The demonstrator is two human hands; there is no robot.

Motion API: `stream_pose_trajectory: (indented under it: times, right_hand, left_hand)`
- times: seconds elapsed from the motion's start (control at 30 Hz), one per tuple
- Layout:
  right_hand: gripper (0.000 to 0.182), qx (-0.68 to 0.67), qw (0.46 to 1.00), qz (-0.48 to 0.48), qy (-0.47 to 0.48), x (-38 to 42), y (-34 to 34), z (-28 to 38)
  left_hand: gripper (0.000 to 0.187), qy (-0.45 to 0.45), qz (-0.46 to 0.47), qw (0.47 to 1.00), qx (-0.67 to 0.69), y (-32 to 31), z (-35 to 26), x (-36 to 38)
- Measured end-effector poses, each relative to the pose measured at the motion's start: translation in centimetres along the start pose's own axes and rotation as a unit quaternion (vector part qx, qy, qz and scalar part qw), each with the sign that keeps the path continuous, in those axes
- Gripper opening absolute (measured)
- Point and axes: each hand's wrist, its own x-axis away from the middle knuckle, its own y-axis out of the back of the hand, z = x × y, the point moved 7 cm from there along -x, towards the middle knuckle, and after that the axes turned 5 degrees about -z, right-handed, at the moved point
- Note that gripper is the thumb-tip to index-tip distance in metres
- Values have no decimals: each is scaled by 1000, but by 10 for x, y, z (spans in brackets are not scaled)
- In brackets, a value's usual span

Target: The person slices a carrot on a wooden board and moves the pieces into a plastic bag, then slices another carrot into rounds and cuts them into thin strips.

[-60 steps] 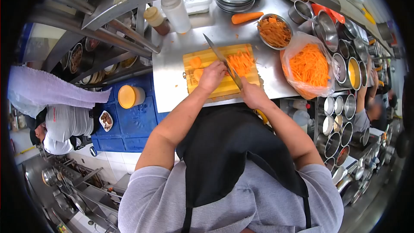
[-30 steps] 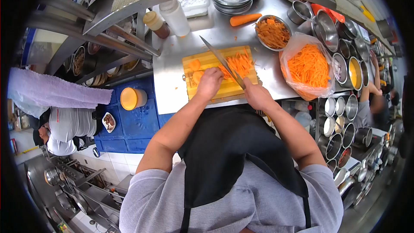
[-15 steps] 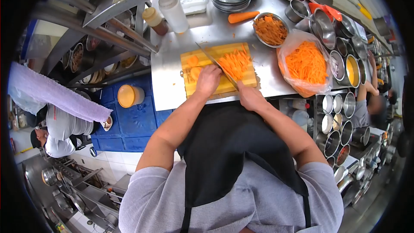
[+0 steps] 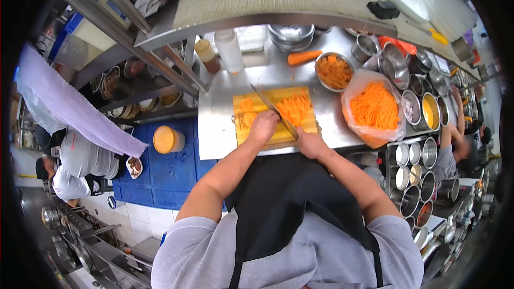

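A yellow cutting board [image 4: 276, 137] lies on the steel table. My right hand [image 4: 314, 144] is closed on the handle of a knife [image 4: 266, 99], whose blade slants across the board to the upper left. Closed fingers of my left hand [image 4: 264, 127] press down beside the blade; what they hold is hidden beneath them. Carrot sticks [image 4: 294, 109] lie in a pile right of the blade. Left of it rest carrot slices [image 4: 247, 105]. A clear bag of shredded carrot [image 4: 374, 106] stands right of the board, near a steel bowl of carrot peelings [image 4: 334, 71].
A whole carrot [image 4: 304, 57] and stacked metal bowls [image 4: 291, 36] are at the back. Two squeeze bottles [image 4: 229, 51] stand back left. A steel shelf [image 4: 321, 18] crosses above. An orange-lidded tub [image 4: 168, 139] sits on a blue surface at left. Other people are at both sides.
The view has tilted upward, so the table and both hands appear lower and more of the shelf shows. Both hands keep their places at the knife and board.
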Motion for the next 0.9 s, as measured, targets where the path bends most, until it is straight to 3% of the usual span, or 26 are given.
stream_pose_trajectory:
  times: [0.1,0.17,0.23,0.27,0.37,0.43,0.53,0.6,0.67,0.77,0.83,0.87,0.9]
  right_hand:
    - [32,-60,998,-2,36,-8,-9,-16]
    - [35,-68,997,27,-2,-9,-7,-19]
    - [35,-44,999,-19,4,-15,-2,-16]
    - [35,-44,999,-28,7,-19,1,-14]
    - [38,-5,1000,-16,-11,-23,31,-1]
    - [41,33,996,-61,49,-11,75,19]
    - [31,-121,965,-158,170,36,188,66]
    - [21,-94,941,-212,247,87,260,100]
    - [17,53,903,-273,327,145,316,138]
    - [16,236,866,-229,378,203,357,181]
    - [16,280,820,-212,452,241,373,212]
    - [18,306,804,-184,475,261,380,233]
    - [24,366,755,-231,493,279,382,244]
  left_hand:
    - [15,22,-12,999,19,7,-7,2]
    - [23,32,-35,998,34,21,-13,-8]
    - [43,12,-43,999,-6,43,-32,-15]
    - [54,30,18,999,-27,37,-28,-17]
    - [50,-10,55,994,-93,23,-20,-24]
    - [48,-2,64,993,-95,12,-13,-26]
    - [42,1,39,996,-78,3,-12,-29]
    - [37,33,65,993,-91,3,-15,-26]
    - [35,18,64,992,-105,12,-21,-28]
    - [35,13,66,992,-110,16,-20,-27]
    - [35,114,87,989,20,15,-12,-30]
    - [34,112,85,990,28,10,-10,-31]
    - [34,112,82,990,24,10,-7,-34]
